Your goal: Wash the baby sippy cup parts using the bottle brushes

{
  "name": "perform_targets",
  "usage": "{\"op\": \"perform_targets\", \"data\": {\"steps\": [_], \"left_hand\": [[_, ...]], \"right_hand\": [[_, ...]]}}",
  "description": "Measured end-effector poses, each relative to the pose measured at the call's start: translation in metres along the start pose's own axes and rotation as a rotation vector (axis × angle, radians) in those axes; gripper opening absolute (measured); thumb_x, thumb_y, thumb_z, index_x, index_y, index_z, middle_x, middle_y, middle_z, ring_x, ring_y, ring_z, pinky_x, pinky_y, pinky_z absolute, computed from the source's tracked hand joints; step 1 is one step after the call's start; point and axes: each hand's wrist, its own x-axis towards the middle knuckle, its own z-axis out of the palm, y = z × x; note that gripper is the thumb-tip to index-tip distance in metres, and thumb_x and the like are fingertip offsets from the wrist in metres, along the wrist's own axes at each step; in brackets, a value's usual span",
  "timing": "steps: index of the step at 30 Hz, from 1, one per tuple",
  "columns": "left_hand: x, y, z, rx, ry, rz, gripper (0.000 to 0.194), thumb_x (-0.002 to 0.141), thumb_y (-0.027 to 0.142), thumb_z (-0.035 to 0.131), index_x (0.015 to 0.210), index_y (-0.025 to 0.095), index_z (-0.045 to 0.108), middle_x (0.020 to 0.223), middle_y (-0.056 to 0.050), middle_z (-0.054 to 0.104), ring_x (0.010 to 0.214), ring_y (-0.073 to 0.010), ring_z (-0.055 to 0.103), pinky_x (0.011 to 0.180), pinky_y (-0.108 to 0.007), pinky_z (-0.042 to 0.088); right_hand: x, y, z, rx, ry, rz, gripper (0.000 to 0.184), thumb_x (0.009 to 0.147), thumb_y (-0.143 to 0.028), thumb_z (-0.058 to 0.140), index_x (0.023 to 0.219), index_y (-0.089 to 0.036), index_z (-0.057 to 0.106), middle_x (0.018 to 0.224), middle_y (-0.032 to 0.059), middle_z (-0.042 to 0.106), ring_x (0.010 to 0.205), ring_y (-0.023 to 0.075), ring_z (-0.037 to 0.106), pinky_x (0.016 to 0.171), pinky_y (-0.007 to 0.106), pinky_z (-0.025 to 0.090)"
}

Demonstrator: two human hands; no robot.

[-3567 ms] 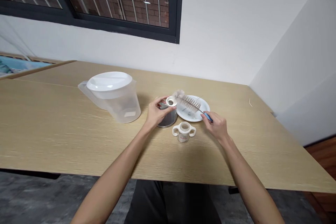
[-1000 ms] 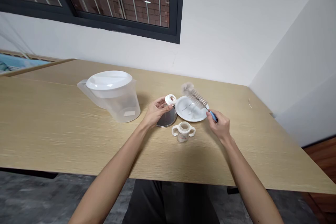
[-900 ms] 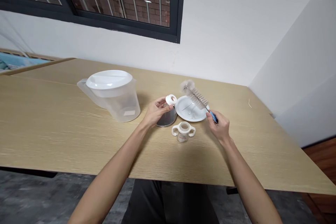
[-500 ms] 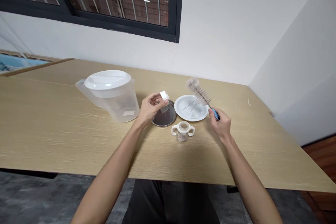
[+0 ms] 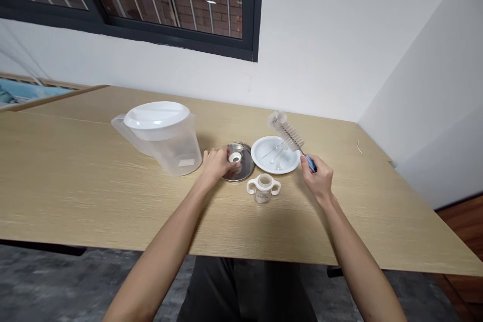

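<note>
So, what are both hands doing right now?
Left hand: touching a white ring on a metal disc; grip unclear.
Right hand: closed, holding a blue-handled bottle brush.

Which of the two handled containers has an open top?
The small two-handled cup: its mouth is uncovered, unlike the clear plastic pitcher, which has a white lid on.

Domestic room: baby cup [image 5: 263, 190], bottle brush [image 5: 289, 133], wooden table [image 5: 75, 196]
</note>
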Motion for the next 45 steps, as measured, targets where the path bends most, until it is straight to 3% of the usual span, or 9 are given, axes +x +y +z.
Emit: {"op": "perform_targets", "data": {"steps": [9, 15, 22, 25, 28, 31, 36, 40, 45], "left_hand": [[0.003, -0.007, 0.009, -0.017, 0.069, 0.006, 0.041, 0.074, 0.054, 0.069, 0.097, 0.02, 0.068, 0.096, -0.016, 0.073, 0.101, -0.0377, 0.058, 0.086, -0.043, 0.035], [0.002, 0.002, 0.003, -0.14, 0.228, -0.02, 0.038, 0.094, 0.044, 0.039, 0.094, 0.017, 0.066, 0.101, -0.016, 0.071, 0.093, -0.0313, 0.061, 0.082, -0.039, 0.037], [0.0, 0.008, -0.008, -0.394, 0.341, -0.023, 0.05, 0.093, 0.049, 0.038, 0.057, 0.019, 0.055, 0.056, -0.004, 0.057, 0.06, -0.0192, 0.053, 0.063, -0.03, 0.034], [0.003, 0.019, -0.016, -0.551, 0.321, 0.014, 0.05, 0.09, 0.053, 0.042, 0.058, 0.018, 0.058, 0.057, -0.003, 0.058, 0.06, -0.0183, 0.053, 0.061, -0.028, 0.036], [0.011, 0.04, -0.022, -0.683, 0.231, 0.15, 0.045, 0.086, 0.054, 0.049, 0.084, 0.015, 0.07, 0.083, -0.007, 0.07, 0.073, -0.0193, 0.06, 0.069, -0.027, 0.043], [0.025, 0.065, -0.02, -0.74, 0.019, 0.304, 0.052, 0.079, 0.05, 0.06, 0.117, 0.016, 0.067, 0.108, -0.012, 0.07, 0.083, -0.02, 0.063, 0.073, -0.03, 0.048], [0.047, 0.102, -0.006, -0.497, -0.448, 0.512, 0.042, 0.059, 0.032, 0.072, 0.1, 0.021, 0.075, 0.101, -0.009, 0.073, 0.089, -0.0256, 0.065, 0.071, -0.03, 0.049], [0.055, 0.121, 0.004, -0.318, -0.547, 0.614, 0.054, 0.049, 0.014, 0.066, 0.1, 0.025, 0.076, 0.095, -0.004, 0.076, 0.088, -0.0249, 0.065, 0.074, -0.029, 0.049], [0.057, 0.13, 0.009, -0.338, -0.634, 0.621, 0.062, 0.046, 0.01, 0.063, 0.105, 0.025, 0.075, 0.087, -0.003, 0.077, 0.084, -0.0249, 0.067, 0.072, -0.028, 0.049]], "right_hand": [[0.003, 0.005, -0.002, -0.007, 0.017, 0.069, 0.03, 0.094, -0.04, 0.053, 0.086, -0.017, 0.069, 0.069, 0.0026, 0.066, 0.058, 0.0121, 0.055, 0.061, 0.026, 0.043], [0.005, 0.012, -0.002, -0.008, 0.097, 0.154, 0.032, 0.094, -0.042, 0.053, 0.084, -0.016, 0.069, 0.064, 0.0008, 0.062, 0.055, 0.0115, 0.051, 0.059, 0.025, 0.041], [0.005, 0.025, 0.003, 0.019, 0.181, 0.32, 0.037, 0.094, -0.047, 0.05, 0.084, -0.016, 0.068, 0.062, -0.0008, 0.058, 0.055, 0.0114, 0.048, 0.059, 0.025, 0.038], [0.006, 0.032, 0.005, 0.024, 0.185, 0.391, 0.04, 0.094, -0.05, 0.049, 0.081, -0.017, 0.068, 0.062, 0.0, 0.059, 0.056, 0.0125, 0.049, 0.059, 0.025, 0.038], [0.007, 0.034, 0.004, 0.042, 0.207, 0.441, 0.041, 0.095, -0.051, 0.047, 0.082, -0.018, 0.067, 0.066, 0.0021, 0.063, 0.058, 0.0135, 0.051, 0.06, 0.026, 0.038], [0.008, 0.033, 0.002, 0.056, 0.227, 0.46, 0.041, 0.095, -0.051, 0.046, 0.083, -0.018, 0.068, 0.067, 0.0029, 0.064, 0.058, 0.0144, 0.052, 0.059, 0.026, 0.037], [0.01, 0.028, -0.001, 0.05, 0.226, 0.442, 0.04, 0.096, -0.049, 0.045, 0.082, -0.019, 0.067, 0.066, 0.0032, 0.064, 0.057, 0.0144, 0.051, 0.058, 0.026, 0.035], [0.011, 0.027, -0.002, 0.057, 0.217, 0.434, 0.037, 0.097, -0.047, 0.046, 0.085, -0.019, 0.068, 0.071, 0.0048, 0.068, 0.06, 0.0148, 0.054, 0.061, 0.027, 0.037], [0.012, 0.028, -0.002, 0.076, 0.209, 0.439, 0.038, 0.097, -0.047, 0.045, 0.088, -0.019, 0.068, 0.074, 0.0062, 0.07, 0.063, 0.0156, 0.057, 0.063, 0.027, 0.038]]}}
